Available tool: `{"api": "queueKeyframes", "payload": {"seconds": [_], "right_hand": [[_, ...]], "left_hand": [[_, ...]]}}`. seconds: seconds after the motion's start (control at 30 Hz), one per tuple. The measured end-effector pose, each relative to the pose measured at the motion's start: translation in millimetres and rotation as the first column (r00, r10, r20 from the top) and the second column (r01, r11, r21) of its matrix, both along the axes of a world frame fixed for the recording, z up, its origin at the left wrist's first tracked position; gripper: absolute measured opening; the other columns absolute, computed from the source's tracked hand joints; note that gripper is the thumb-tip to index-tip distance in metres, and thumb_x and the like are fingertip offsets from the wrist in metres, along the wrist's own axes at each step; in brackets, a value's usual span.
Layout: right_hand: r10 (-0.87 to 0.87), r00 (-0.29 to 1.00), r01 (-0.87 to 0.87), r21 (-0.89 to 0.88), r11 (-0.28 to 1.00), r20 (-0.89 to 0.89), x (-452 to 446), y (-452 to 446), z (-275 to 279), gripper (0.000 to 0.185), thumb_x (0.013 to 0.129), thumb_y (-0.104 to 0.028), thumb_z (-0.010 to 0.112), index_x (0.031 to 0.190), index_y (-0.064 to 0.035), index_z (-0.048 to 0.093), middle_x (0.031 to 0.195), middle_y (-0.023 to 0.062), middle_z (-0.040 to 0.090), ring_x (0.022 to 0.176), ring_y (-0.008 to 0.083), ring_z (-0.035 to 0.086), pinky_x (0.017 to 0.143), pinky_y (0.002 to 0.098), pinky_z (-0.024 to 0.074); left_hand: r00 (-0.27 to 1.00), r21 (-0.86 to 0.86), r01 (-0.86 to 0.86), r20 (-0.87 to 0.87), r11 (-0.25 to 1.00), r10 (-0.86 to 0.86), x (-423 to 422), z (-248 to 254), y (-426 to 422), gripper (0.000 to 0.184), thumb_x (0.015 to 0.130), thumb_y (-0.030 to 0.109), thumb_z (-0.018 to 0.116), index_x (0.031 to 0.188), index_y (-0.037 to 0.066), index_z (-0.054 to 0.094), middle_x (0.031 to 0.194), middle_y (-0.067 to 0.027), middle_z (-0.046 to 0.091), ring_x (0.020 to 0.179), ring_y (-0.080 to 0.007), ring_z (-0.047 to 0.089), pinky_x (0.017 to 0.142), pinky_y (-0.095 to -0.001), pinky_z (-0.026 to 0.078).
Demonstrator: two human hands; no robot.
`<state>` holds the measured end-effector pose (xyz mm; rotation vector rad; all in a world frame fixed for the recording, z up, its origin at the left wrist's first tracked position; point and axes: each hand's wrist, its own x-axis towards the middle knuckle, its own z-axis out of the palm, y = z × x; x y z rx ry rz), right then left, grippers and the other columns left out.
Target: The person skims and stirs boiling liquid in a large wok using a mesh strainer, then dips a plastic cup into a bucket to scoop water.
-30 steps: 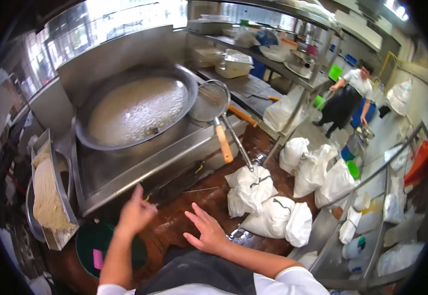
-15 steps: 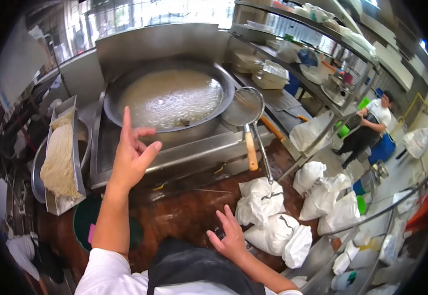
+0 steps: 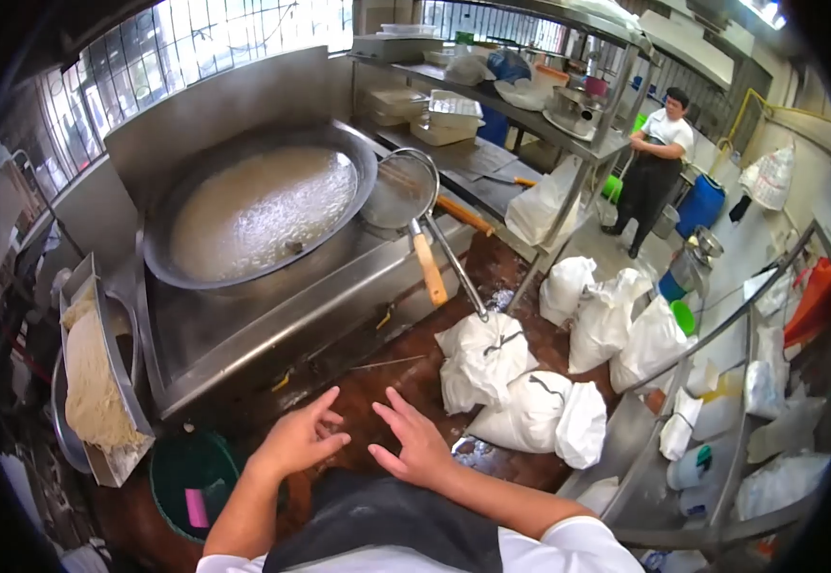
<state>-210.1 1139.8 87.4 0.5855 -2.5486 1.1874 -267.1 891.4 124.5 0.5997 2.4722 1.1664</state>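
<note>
My left hand (image 3: 305, 437) is held in the air in front of the apron (image 3: 387, 525), fingers apart and with nothing in it. Just to its right, my right hand (image 3: 414, 441) is also raised and empty, its fingers spread; the two do not touch. Beyond them a large wok (image 3: 158, 253) of cloudy, bubbling liquid (image 3: 263, 205) sits on the steel stove (image 3: 244, 353). A round strainer (image 3: 401, 191) with a wooden handle leans at the wok's right edge. White tied sacks (image 3: 482, 363) stand on the floor to the right of my right hand.
At the left, a metal trough (image 3: 129, 382) holds pale dough (image 3: 95, 382). A green tub (image 3: 191, 477) with a pink object stands below it. Shelves (image 3: 530, 119) hold containers at the back. Another person (image 3: 659, 158) stands at the back right. A rack (image 3: 721, 477) with bags is at the lower right.
My left hand was raised in front of the wok with a finger pointing, and has come down beside my right hand. The view has turned. The other person has also shifted.
</note>
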Motion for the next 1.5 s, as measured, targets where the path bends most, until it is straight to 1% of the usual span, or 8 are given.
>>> {"api": "queueKeyframes", "payload": {"seconds": [0.37, 0.5, 0.67, 0.83, 0.97, 1.2, 1.33, 1.5], "right_hand": [[-0.066, 0.995, 0.062, -0.064, 0.996, -0.078, -26.4, 5.3, 9.8, 0.064, 0.087, -0.029, 0.075, 0.139, -0.0010, 0.052, 0.152, 0.0328, 0.040, 0.136, 0.0458, 0.048, 0.111, 0.0486, 0.0411], [-0.213, 0.955, 0.193, -0.112, 0.975, -0.208, -60.2, 37.0, 48.8, 0.061, 0.088, -0.028, 0.076, 0.138, -0.0015, 0.053, 0.151, 0.0327, 0.042, 0.135, 0.0468, 0.047, 0.112, 0.0482, 0.0398], [-0.256, 0.893, 0.232, -0.110, 0.966, -0.369, -85.2, 48.2, 89.0, 0.058, 0.088, -0.027, 0.076, 0.136, -0.0016, 0.055, 0.149, 0.0327, 0.044, 0.134, 0.0464, 0.048, 0.112, 0.0482, 0.0394], [-0.093, 0.835, 0.131, 0.033, 0.991, -0.543, -124.2, 28.7, 139.9, 0.053, 0.086, -0.030, 0.076, 0.131, -0.0064, 0.060, 0.150, 0.0268, 0.045, 0.134, 0.0448, 0.048, 0.109, 0.0488, 0.0407], [-0.092, 0.780, 0.134, 0.021, 0.991, -0.619, -145.9, 14.1, 177.1, 0.053, 0.086, -0.029, 0.074, 0.132, -0.0080, 0.059, 0.150, 0.0248, 0.044, 0.137, 0.0422, 0.046, 0.110, 0.0502, 0.0398], [-0.008, 0.784, 0.060, 0.064, 0.996, -0.621, -148.0, -0.4, 173.4, 0.052, 0.084, -0.029, 0.075, 0.130, -0.0086, 0.061, 0.149, 0.0236, 0.047, 0.135, 0.0426, 0.048, 0.108, 0.0503, 0.0413], [0.035, 0.792, 0.016, 0.077, 0.997, -0.609, -148.8, -15.9, 167.5, 0.051, 0.084, -0.029, 0.076, 0.128, -0.0090, 0.062, 0.149, 0.0228, 0.047, 0.134, 0.0417, 0.049, 0.108, 0.0502, 0.0418], [0.080, 0.789, -0.023, 0.101, 0.995, -0.609, -145.7, -23.4, 171.4, 0.049, 0.084, -0.029, 0.076, 0.127, -0.0084, 0.063, 0.149, 0.0224, 0.047, 0.135, 0.0426, 0.047, 0.108, 0.0503, 0.0411]], "left_hand": [[0.994, 0.017, -0.102, 0.041, 0.995, 0.102, 1.9, 10.8, -5.1, 0.079, 0.086, 0.030, 0.080, 0.152, 0.005, 0.043, 0.117, -0.0163, 0.071, 0.085, -0.0211, 0.072, 0.079, -0.0328, 0.057], [0.953, 0.101, 0.286, 0.073, 0.953, -0.294, 9.9, 13.3, 38.3, 0.047, 0.092, 0.041, 0.072, 0.123, 0.005, 0.068, 0.116, -0.0138, 0.072, 0.100, -0.0252, 0.070, 0.088, -0.0370, 0.054], [0.549, 0.174, 0.780, 0.272, 0.601, -0.791, 27.5, 12.2, 124.7, 0.049, 0.103, 0.046, 0.056, 0.122, 0.002, 0.067, 0.121, -0.0143, 0.068, 0.119, -0.0276, 0.062, 0.103, -0.0367, 0.046], [0.057, 0.661, 0.275, 0.714, 0.698, -0.698, 67.2, 13.9, 182.9, 0.051, 0.104, 0.041, 0.055, 0.139, 0.003, 0.051, 0.135, -0.0105, 0.060, 0.129, -0.0234, 0.055, 0.109, -0.0385, 0.043], [-0.083, 0.733, -0.117, 0.666, 0.670, -0.742, 76.9, 36.8, 202.6, 0.054, 0.104, 0.032, 0.057, 0.148, 0.007, 0.037, 0.137, -0.0087, 0.057, 0.126, -0.0200, 0.056, 0.105, -0.0376, 0.045], [-0.058, 0.801, 0.116, 0.595, 0.587, -0.802, 82.2, 29.8, 188.9, 0.049, 0.100, 0.042, 0.062, 0.137, 0.013, 0.049, 0.125, -0.0025, 0.061, 0.116, -0.0156, 0.060, 0.096, -0.0313, 0.047], [-0.003, 0.689, -0.168, 0.715, 0.705, -0.699, 77.8, 34.3, 193.3, 0.045, 0.102, 0.041, 0.060, 0.135, 0.013, 0.052, 0.133, -0.0039, 0.060, 0.122, -0.0157, 0.058, 0.100, -0.0319, 0.045], [-0.063, 0.856, -0.163, 0.488, 0.491, -0.871, 98.5, 36.9, 185.1, 0.043, 0.103, 0.039, 0.059, 0.137, 0.013, 0.051, 0.133, -0.0049, 0.060, 0.123, -0.0172, 0.057, 0.103, -0.0344, 0.045]]}}
